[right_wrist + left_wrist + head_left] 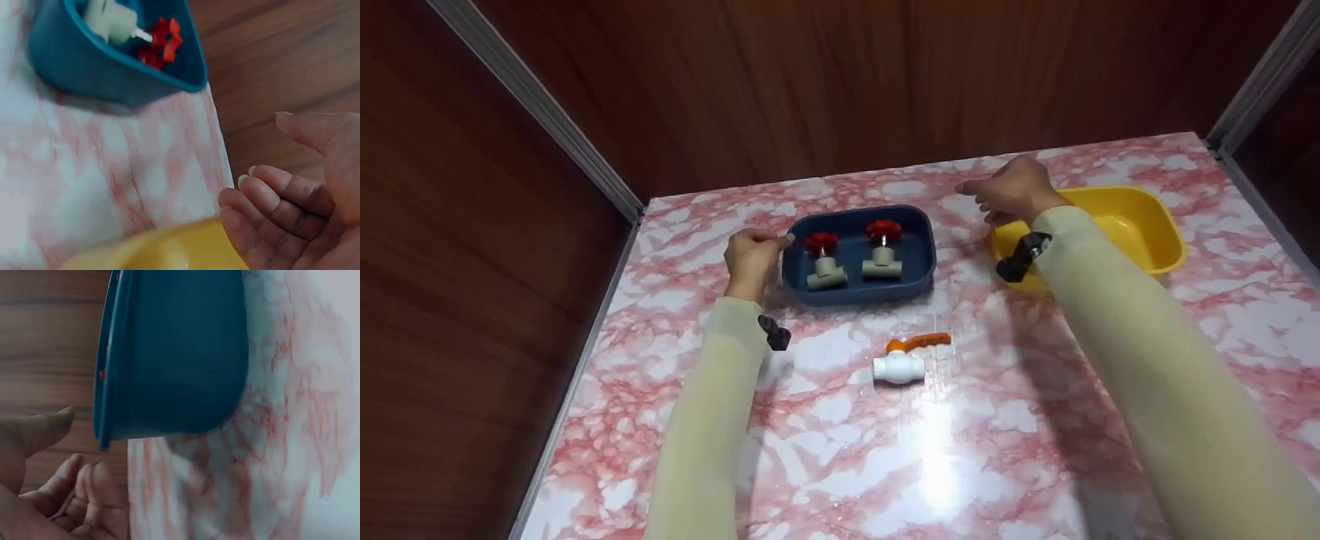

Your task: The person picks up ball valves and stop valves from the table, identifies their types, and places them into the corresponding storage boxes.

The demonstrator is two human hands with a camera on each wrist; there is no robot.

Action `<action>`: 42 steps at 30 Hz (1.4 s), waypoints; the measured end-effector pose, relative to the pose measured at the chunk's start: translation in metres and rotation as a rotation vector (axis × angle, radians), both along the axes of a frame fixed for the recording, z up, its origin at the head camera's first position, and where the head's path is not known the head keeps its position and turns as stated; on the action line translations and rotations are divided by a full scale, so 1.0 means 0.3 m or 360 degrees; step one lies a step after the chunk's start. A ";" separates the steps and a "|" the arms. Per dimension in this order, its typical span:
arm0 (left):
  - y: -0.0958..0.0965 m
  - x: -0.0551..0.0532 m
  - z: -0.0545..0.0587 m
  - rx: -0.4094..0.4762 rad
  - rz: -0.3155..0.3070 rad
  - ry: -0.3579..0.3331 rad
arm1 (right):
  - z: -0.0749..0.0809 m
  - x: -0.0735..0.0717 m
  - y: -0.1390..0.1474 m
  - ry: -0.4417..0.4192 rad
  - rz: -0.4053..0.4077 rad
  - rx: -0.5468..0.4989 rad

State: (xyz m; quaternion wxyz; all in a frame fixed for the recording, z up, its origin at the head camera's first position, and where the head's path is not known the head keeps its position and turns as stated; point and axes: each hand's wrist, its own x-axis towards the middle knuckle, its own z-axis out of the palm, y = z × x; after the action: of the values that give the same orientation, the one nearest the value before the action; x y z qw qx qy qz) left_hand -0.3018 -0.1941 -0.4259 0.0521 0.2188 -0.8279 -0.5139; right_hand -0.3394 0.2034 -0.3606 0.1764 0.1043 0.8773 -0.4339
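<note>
My left hand (752,259) is beside the left end of a dark blue tub (859,298). In the left wrist view its thumb and loosely bent fingers stand apart from the tub's rim, with nothing between them. Two grey tee-shaped stop valves with red handwheels lie inside the tub, the left valve (826,274) and the right valve (883,264). My right hand (1021,189) hovers over the left end of a yellow tub (1168,251), its fingers relaxed and holding nothing. Nearer to me, a white ball valve (898,368) with an orange lever lies on the table.
The tabletop (825,450) has a glossy red and white marbled surface. Brown wood-grain panels (840,82) rise behind it and on the left, with metal strips (540,112) at the corners.
</note>
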 end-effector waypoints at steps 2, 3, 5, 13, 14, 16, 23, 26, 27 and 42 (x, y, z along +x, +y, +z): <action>0.007 0.006 0.016 -0.0003 -0.0027 0.0036 | -0.001 0.001 0.025 0.0003 -0.0016 0.0008; 0.012 0.010 0.025 0.0007 -0.0057 0.0042 | -0.001 0.002 0.038 -0.0001 -0.0026 0.0005; 0.023 0.019 0.040 0.0063 -0.0125 0.0028 | -0.003 0.003 0.064 -0.0009 -0.0043 0.0006; 0.086 0.066 0.061 0.0246 -0.0491 -0.0067 | -0.028 0.001 0.147 -0.0032 -0.0103 0.0043; 0.093 0.072 0.063 0.0254 -0.0537 -0.0085 | -0.029 0.001 0.158 -0.0037 -0.0106 0.0045; 0.108 0.084 0.066 0.0266 -0.0618 -0.0122 | -0.029 0.003 0.178 -0.0037 -0.0120 0.0052; 0.163 0.131 0.086 0.0220 -0.0814 -0.0212 | -0.030 0.018 0.264 -0.0029 -0.0192 0.0050; 0.184 0.153 0.094 0.0190 -0.0893 -0.0234 | -0.036 0.025 0.307 -0.0019 -0.0217 0.0057; 0.192 0.159 0.095 0.0190 -0.0916 -0.0245 | -0.037 0.027 0.321 -0.0014 -0.0228 0.0058; 0.263 0.253 0.074 0.0007 -0.1219 -0.0382 | -0.022 0.056 0.501 0.0018 -0.0400 -0.0003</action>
State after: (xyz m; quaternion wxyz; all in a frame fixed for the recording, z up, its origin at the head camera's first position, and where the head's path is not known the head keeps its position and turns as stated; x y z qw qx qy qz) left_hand -0.2258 -0.1151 -0.4036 -0.2407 -0.0472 -0.8486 -0.4687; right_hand -0.3225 0.3537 -0.3673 0.1159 0.2108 0.8579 -0.4540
